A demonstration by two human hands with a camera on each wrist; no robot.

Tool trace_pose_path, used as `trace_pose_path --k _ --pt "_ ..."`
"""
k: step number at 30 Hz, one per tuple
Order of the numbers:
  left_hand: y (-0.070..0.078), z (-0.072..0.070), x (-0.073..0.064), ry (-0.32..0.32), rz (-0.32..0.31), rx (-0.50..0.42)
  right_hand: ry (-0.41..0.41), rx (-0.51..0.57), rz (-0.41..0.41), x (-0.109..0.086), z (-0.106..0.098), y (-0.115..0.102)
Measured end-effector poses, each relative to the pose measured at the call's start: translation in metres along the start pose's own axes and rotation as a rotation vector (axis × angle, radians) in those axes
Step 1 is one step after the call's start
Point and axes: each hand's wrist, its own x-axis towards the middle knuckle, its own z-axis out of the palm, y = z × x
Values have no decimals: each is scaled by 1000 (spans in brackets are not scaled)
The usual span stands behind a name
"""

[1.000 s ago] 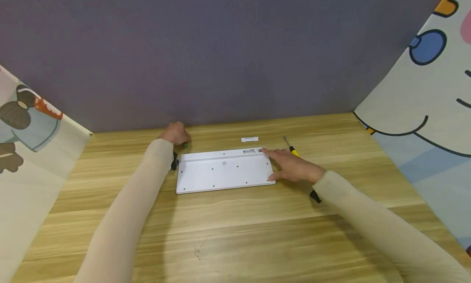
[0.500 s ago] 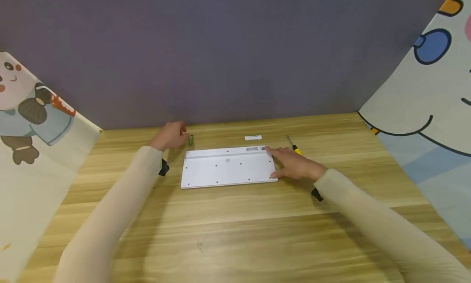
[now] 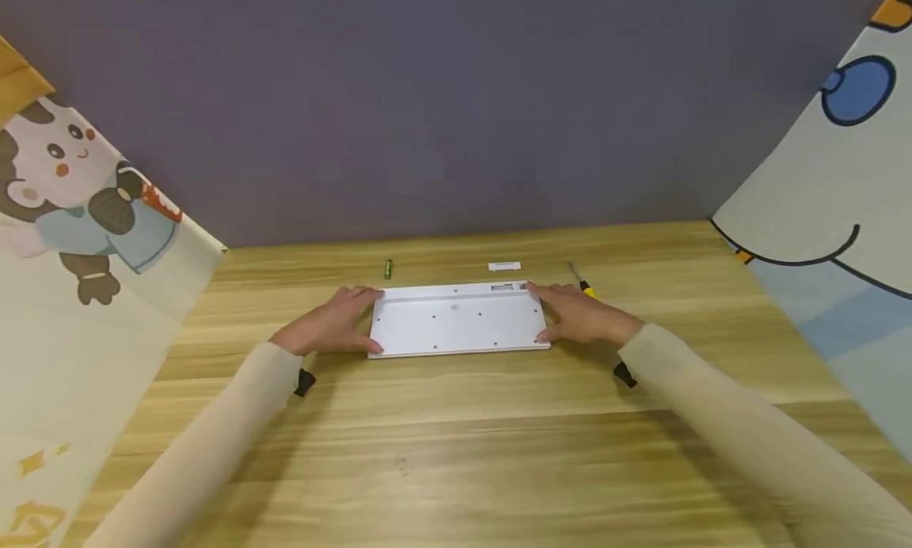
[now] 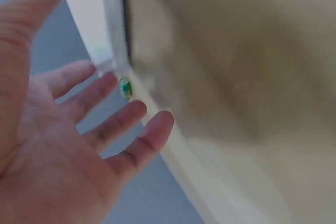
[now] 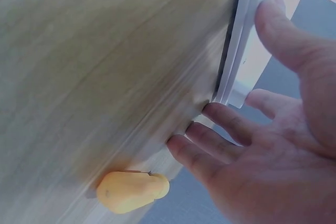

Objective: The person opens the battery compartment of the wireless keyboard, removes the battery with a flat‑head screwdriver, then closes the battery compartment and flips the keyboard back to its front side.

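Note:
A white keyboard (image 3: pixel 456 324) lies underside up on the wooden table, screw holes showing. Near its far right corner the battery compartment (image 3: pixel 507 287) is uncovered. My left hand (image 3: pixel 333 322) spans the keyboard's left end, thumb at the near corner and index finger at the far one. At the right end, my right hand (image 3: pixel 580 314) is placed likewise, its thumb on the near corner. Both wrist views show spread fingers, fairly straight. Beyond the far left corner lies a green battery (image 3: pixel 388 269). A small white battery cover (image 3: pixel 504 266) sits behind the compartment.
A screwdriver with a yellow handle (image 3: pixel 587 289) lies just behind my right hand. The grey partition (image 3: pixel 456 112) rises along the table's far edge. Printed panels (image 3: pixel 107 207) stand at either side.
My left hand has drawn away from the green battery and come to the keyboard's left end. The right hand has stayed at the right end. The head view has swung slightly left.

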Motion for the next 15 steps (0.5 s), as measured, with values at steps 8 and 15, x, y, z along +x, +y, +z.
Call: trace_pose_path --k 8,15 --pt "5 11 2 -4 -54 -98 18 -5 -15 -1 0 6" --pt "2 11 -8 -22 -48 -62 32 13 -48 -1 0 3"
